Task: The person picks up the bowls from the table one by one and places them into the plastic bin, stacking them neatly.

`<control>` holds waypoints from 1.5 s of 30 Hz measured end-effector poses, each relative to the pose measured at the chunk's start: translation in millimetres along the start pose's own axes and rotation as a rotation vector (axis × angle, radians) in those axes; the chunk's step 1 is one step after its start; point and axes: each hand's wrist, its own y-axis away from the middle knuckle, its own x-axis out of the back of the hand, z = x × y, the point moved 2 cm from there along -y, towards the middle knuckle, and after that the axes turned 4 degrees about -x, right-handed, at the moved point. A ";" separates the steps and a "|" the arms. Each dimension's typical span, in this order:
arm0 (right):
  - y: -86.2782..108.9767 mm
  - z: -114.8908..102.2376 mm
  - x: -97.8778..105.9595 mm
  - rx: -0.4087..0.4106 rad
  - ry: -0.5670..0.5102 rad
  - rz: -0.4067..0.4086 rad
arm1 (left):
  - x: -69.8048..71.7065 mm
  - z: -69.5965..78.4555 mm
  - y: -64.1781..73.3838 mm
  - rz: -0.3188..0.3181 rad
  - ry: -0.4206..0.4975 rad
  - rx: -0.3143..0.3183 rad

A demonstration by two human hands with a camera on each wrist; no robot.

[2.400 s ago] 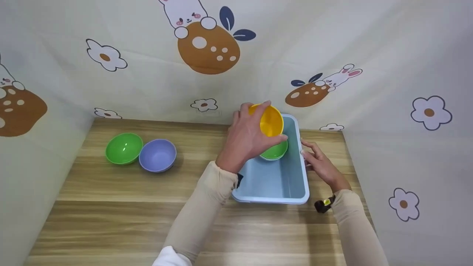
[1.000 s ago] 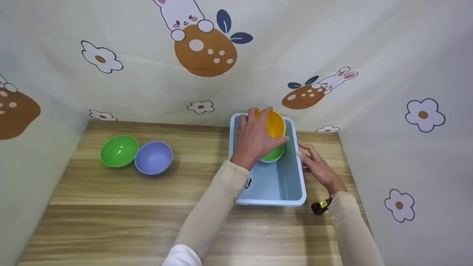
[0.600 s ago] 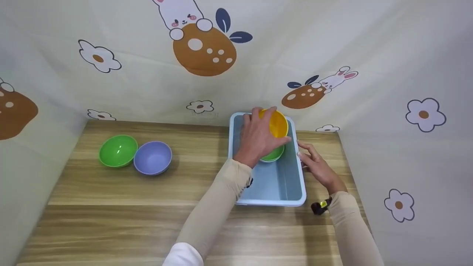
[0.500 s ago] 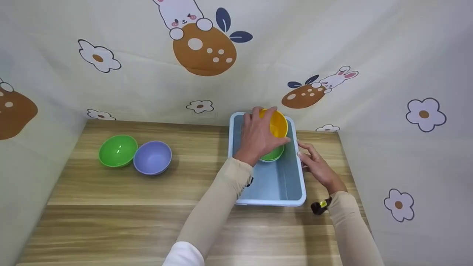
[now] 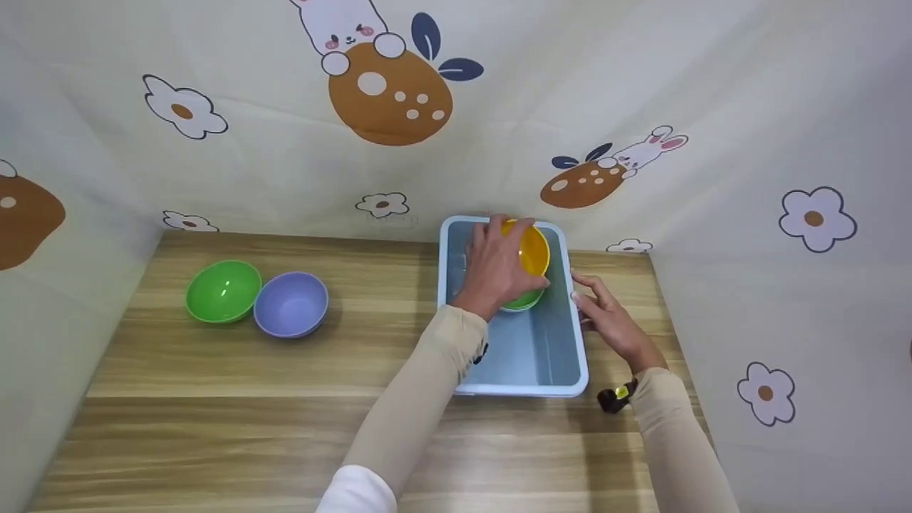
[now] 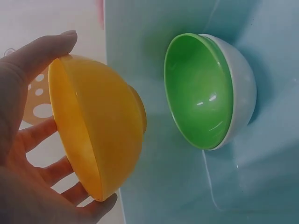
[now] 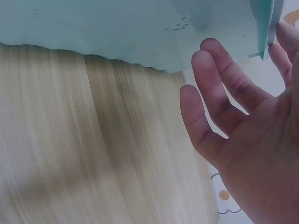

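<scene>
My left hand grips a yellow bowl by its rim, thumb on one side and fingers on the other. Tilted in the left wrist view, the yellow bowl is apart from a green bowl nested in a white bowl. Those two stand inside a light blue plastic basin, and the head view shows the yellow one over them, partly covering the green. At the basin's right side, my right hand touches the rim with thumb and index finger; its other fingers extend along the outer wall.
On the wooden table, a second green bowl and a purple bowl stand side by side at the left. A patterned curtain encloses the table at the back and both sides.
My left hand has carried the yellow bowl a little right, then lower toward the green bowl in the basin. My right hand stays at the basin's rim.
</scene>
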 end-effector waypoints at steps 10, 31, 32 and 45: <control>0.9 -0.4 1.4 -0.011 -0.012 0.009 | -11.5 -1.0 -4.5 -0.025 0.037 -0.006; -1.3 1.7 -0.4 -0.008 -0.028 0.009 | -32.4 -17.1 -8.3 -0.051 0.077 -0.001; -1.2 1.7 -0.4 -0.008 -0.029 0.007 | -33.4 -17.5 -8.7 -0.051 0.080 -0.004; -1.1 1.3 -2.1 0.003 -0.063 0.000 | -42.7 -24.2 -8.5 -0.061 0.084 -0.001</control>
